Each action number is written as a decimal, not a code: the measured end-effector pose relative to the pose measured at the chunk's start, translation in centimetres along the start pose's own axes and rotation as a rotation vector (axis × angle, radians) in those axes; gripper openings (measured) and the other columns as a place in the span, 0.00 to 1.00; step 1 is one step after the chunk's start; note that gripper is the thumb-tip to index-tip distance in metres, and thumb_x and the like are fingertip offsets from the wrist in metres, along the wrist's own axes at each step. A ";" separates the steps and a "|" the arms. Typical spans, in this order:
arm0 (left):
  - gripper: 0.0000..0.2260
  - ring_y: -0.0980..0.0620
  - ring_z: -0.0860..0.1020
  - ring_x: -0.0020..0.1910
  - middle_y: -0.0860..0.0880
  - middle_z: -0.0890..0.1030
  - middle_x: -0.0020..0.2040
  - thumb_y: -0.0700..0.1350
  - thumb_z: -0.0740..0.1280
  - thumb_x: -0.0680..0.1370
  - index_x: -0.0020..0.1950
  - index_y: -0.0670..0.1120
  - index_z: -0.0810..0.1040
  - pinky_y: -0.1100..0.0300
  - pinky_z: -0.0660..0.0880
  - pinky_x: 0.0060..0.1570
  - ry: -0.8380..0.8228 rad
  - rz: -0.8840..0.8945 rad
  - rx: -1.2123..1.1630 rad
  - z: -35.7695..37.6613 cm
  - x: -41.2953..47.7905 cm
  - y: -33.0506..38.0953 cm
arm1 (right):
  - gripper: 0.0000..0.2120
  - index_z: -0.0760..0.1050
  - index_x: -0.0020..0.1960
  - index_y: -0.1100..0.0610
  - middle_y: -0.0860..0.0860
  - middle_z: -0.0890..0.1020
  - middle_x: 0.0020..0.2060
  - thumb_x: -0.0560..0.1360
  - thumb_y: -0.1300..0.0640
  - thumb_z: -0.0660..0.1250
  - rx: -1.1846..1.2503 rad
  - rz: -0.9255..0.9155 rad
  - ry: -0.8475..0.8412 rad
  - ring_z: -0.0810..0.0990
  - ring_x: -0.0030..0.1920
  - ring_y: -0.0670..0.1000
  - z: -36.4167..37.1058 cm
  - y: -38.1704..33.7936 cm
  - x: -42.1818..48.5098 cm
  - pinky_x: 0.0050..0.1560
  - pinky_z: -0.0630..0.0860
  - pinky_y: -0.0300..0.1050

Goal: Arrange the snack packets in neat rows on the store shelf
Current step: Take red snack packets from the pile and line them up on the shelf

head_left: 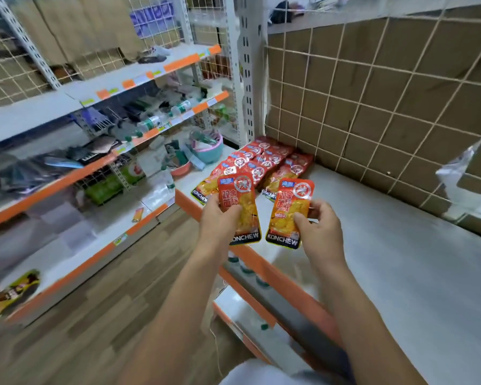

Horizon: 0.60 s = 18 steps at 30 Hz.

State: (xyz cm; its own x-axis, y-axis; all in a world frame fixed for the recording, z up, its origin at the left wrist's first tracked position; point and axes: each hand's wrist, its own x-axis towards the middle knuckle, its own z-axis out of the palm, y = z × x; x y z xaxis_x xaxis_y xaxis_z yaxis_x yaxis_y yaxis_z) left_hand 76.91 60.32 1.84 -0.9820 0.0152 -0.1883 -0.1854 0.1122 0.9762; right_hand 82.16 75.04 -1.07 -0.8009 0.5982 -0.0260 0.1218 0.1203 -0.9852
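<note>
Left hand (220, 218) pinches one red and orange snack packet (239, 207) between thumb and curled fingers, holding it upright with the printed side facing the viewer. Just beside it, the right hand (320, 226) pinches a second packet (289, 212) of the same kind by its right edge, thumb on the front. Both are held in the air above the orange front edge of a white shelf (386, 232), not touching it.

Behind the hands, in the far left corner of that shelf, matching packets lie in a few overlapping rows (261, 162) that run from the wire grid (372, 107) at the back toward the front. These rows cover only that corner; white board shows to their right.

Judging from this, the work looks to be at an early stage: some rows are started, the two held packets are not yet placed, and how many more remain cannot be told.
</note>
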 end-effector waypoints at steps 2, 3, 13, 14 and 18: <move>0.09 0.44 0.81 0.50 0.44 0.82 0.51 0.38 0.64 0.76 0.52 0.50 0.75 0.52 0.79 0.47 -0.005 0.007 -0.001 0.3 1.8 0.1 | 0.08 0.74 0.54 0.58 0.51 0.79 0.48 0.75 0.61 0.65 -0.037 0.046 0.026 0.77 0.46 0.50 0.9 0.4 1.8 0.46 0.71 0.41; 0.09 0.43 0.81 0.50 0.45 0.82 0.50 0.38 0.64 0.75 0.50 0.51 0.75 0.50 0.79 0.49 -0.010 0.021 -0.004 0.4 2.6 0.3 | 0.06 0.74 0.52 0.57 0.52 0.80 0.47 0.75 0.61 0.65 -0.030 0.079 0.037 0.77 0.46 0.51 1.3 0.6 2.5 0.47 0.71 0.41; 0.12 0.53 0.81 0.43 0.50 0.82 0.46 0.37 0.63 0.76 0.48 0.55 0.75 0.60 0.79 0.42 -0.129 0.171 0.020 0.6 9.8 2.0 | 0.03 0.79 0.46 0.55 0.51 0.83 0.40 0.73 0.56 0.70 -0.043 0.252 0.160 0.81 0.39 0.50 4.2 1.1 7.5 0.41 0.77 0.45; 0.12 0.55 0.81 0.42 0.51 0.82 0.45 0.36 0.63 0.76 0.48 0.55 0.74 0.61 0.78 0.41 -0.146 0.176 0.023 0.6 10.4 2.0 | 0.04 0.79 0.47 0.56 0.52 0.83 0.39 0.73 0.56 0.70 -0.056 0.260 0.167 0.79 0.34 0.48 4.5 1.0 7.8 0.35 0.74 0.41; 0.12 0.54 0.81 0.47 0.53 0.82 0.47 0.38 0.64 0.76 0.49 0.57 0.75 0.56 0.77 0.48 -0.217 0.199 0.076 0.5 12.9 2.5 | 0.04 0.79 0.46 0.56 0.51 0.80 0.34 0.74 0.56 0.69 -0.122 0.305 0.218 0.76 0.30 0.49 5.6 0.8 8.6 0.29 0.68 0.40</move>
State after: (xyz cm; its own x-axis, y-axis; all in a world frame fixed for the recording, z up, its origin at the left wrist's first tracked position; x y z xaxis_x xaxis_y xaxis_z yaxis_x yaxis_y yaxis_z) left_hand 63.81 61.28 1.76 -0.9667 0.2551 -0.0208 0.0208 0.1595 0.9870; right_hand 72.15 75.85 -3.07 -0.5758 0.7734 -0.2651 0.4145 -0.0034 -0.9100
